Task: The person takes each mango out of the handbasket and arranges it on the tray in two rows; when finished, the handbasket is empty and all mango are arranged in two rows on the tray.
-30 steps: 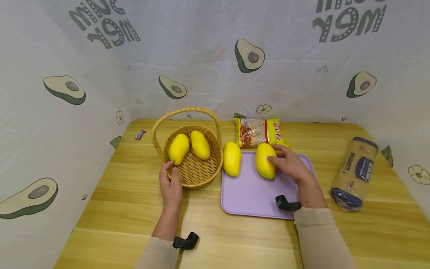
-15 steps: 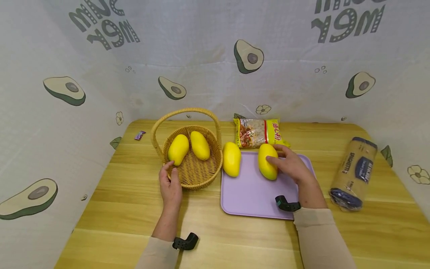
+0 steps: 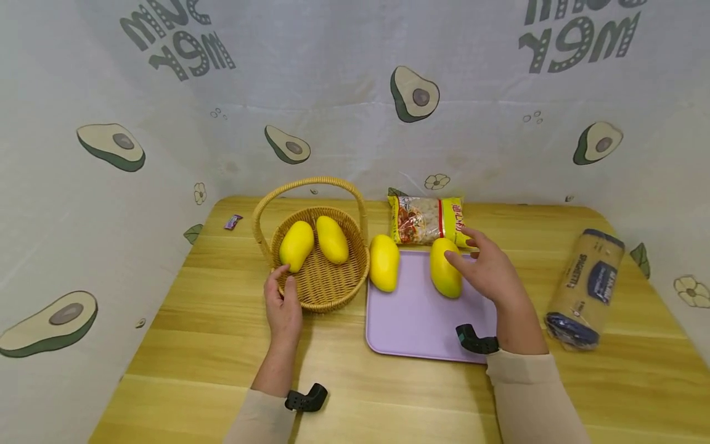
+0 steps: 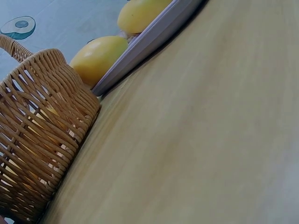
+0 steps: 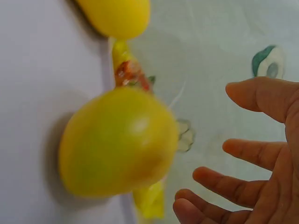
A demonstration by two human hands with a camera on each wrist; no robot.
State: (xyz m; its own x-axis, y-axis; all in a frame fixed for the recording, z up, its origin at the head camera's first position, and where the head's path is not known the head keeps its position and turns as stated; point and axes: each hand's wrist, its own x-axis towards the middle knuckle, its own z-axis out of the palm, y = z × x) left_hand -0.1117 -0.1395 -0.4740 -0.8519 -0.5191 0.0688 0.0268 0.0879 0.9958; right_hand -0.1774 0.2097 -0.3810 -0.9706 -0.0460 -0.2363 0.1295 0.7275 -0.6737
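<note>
My left hand rests at the front left rim of a round wicker basket, fingers relaxed and thumb apart. Two yellow mangoes lie in the basket, and its arched handle stands up. My right hand is just right of a mango on the lilac tray. In the right wrist view, a gap shows between the spread fingers and that mango, greenish at the near end. Another mango lies at the tray's left edge, beside the basket.
A bag of pale food with yellow ends lies behind the tray. To the right lies a packet of spaghetti. A small purple wrapped sweet is at the back left of the wooden table. An avocado-print cloth hangs behind.
My right hand has let go of the mango and drawn off to the right, its fingers spreading. That mango has shifted slightly right on the tray. The left hand stays at the basket.
</note>
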